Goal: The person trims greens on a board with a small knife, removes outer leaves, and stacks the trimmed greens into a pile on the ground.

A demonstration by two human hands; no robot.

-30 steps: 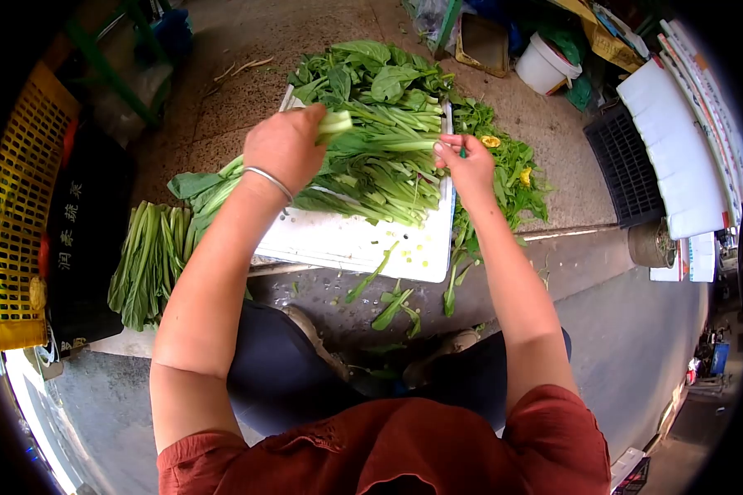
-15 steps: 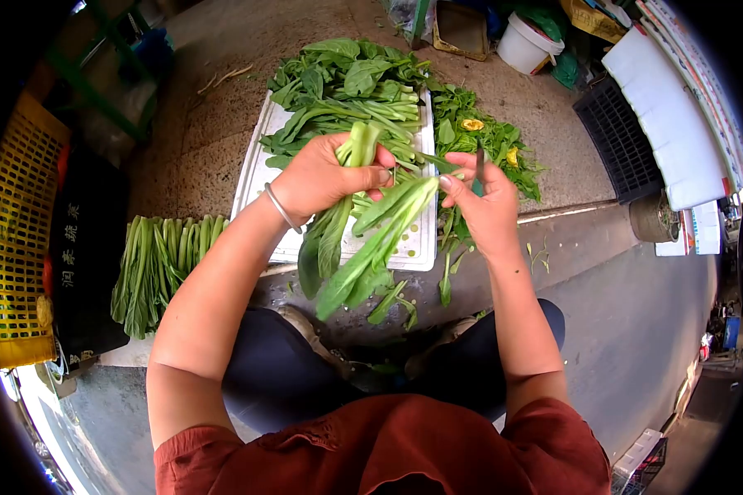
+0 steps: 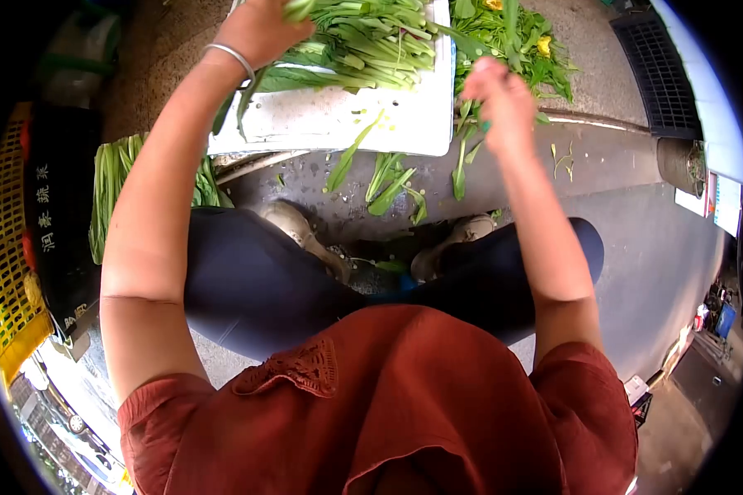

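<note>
My left hand [image 3: 264, 35] is at the top edge, fingers closed round a bunch of leafy green stalks [image 3: 299, 10]; dark leaves hang below the wrist. Much of this hand is cut off by the frame. Blurred by motion, my right hand [image 3: 501, 95] is closed beside the white board's right edge, a bit of the knife's teal handle [image 3: 485, 126] showing under the palm. Leafy greens [image 3: 371, 49] lie heaped on the white board [image 3: 322, 124]. Just beyond my right hand, a loose leaf [image 3: 512, 37] stands over a pile of trimmed leaves [image 3: 553, 78].
Bundled green stalks [image 3: 111, 186] stand at the left, by a black crate panel [image 3: 54, 214] and a yellow basket [image 3: 4, 239]. Fallen leaves [image 3: 388, 186] lie on the ground before my shoes [image 3: 293, 223]. A black plastic crate [image 3: 656, 74] is at the right.
My hands have moved apart, the left one up and leftward with the stalks. The leafy piece at my right fingertips has left them. The view has tilted toward my body.
</note>
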